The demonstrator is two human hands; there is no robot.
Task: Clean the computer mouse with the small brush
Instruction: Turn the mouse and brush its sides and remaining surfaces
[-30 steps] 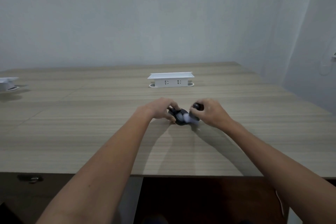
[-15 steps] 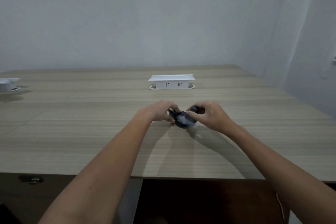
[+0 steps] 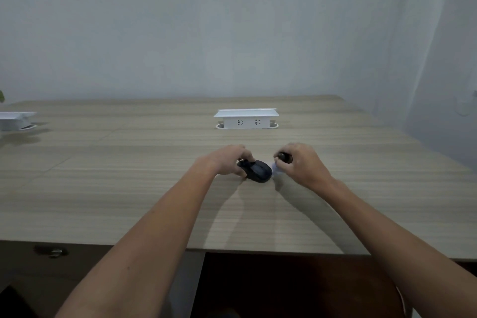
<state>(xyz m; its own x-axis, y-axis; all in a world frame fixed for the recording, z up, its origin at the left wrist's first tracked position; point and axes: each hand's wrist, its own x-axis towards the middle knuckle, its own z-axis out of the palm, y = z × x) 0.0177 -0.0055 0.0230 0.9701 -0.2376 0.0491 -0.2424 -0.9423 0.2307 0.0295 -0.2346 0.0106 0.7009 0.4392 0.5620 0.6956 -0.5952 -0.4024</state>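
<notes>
A black computer mouse (image 3: 259, 172) rests on the wooden table (image 3: 129, 188), a little past its middle. My left hand (image 3: 228, 161) grips the mouse from its left side, fingers curled over the top. My right hand (image 3: 299, 162) is closed on a small brush (image 3: 283, 157) with a dark handle. Pale bristles point down and left, just beside the right end of the mouse; contact is unclear.
A white pop-up socket box (image 3: 246, 119) stands on the table behind the hands. Another white box (image 3: 15, 120) sits at the far left edge. A wall runs along the back and right of the table. The near table edge is below my forearms.
The right hand with the brush has drawn back to the right, off the top of the mouse. More of the mouse shows now. The left hand has kept its hold.
</notes>
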